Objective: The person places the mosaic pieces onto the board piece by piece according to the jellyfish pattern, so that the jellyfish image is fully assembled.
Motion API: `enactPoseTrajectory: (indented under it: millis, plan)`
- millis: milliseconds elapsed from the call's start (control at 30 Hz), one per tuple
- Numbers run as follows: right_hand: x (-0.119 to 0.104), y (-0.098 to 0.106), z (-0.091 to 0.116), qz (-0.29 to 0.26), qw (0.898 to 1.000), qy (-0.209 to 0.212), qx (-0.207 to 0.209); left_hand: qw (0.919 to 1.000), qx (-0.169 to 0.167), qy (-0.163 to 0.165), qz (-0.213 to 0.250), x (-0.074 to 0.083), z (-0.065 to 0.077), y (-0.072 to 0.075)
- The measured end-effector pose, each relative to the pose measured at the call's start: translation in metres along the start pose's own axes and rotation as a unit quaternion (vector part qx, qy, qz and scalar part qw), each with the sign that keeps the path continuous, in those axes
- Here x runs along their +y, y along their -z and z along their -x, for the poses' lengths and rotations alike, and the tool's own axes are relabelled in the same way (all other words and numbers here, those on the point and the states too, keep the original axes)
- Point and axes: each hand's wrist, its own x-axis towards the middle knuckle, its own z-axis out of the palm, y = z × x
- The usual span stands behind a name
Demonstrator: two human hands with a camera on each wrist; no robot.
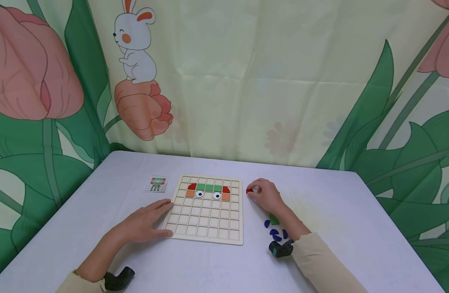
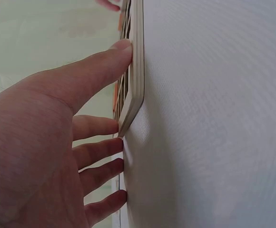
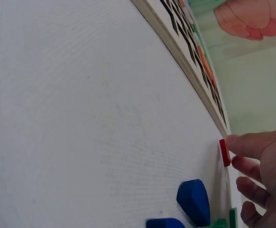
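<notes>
A wooden grid board point(image 1: 200, 221) lies on the table. In its upper rows sit green squares point(image 1: 208, 187), a red rounded corner piece point(image 1: 192, 186) at each end, orange squares point(image 1: 226, 197) and two round eye pieces point(image 1: 217, 196). My left hand point(image 1: 145, 221) rests along the board's left side, fingers spread, its thumb on the lower left corner. To the right of the board, my right hand point(image 1: 264, 194) pinches a small red piece point(image 3: 224, 153) between thumb and fingers, low over the table; the fingers cover part of it.
A small pattern card point(image 1: 156, 184) lies left of the board's top. Several blue rounded pieces point(image 1: 273, 232) and a green piece point(image 1: 274, 219) lie beside the right forearm. Behind the white table point(image 1: 195, 268) hangs a printed curtain point(image 1: 224, 81).
</notes>
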Motion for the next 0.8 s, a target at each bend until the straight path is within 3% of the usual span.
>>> enactPoseTrajectory:
  millis: [400,800]
  plan:
    - [0.003,0.002,-0.002,0.011,1.0,-0.023,0.0,1.0,-0.005,0.003,-0.001,0.003,-0.001,0.001]
    - [0.028,0.037,0.019,-0.003,0.999,-0.046,0.006,1.0,-0.008,0.0,0.005,0.004,0.001,0.004]
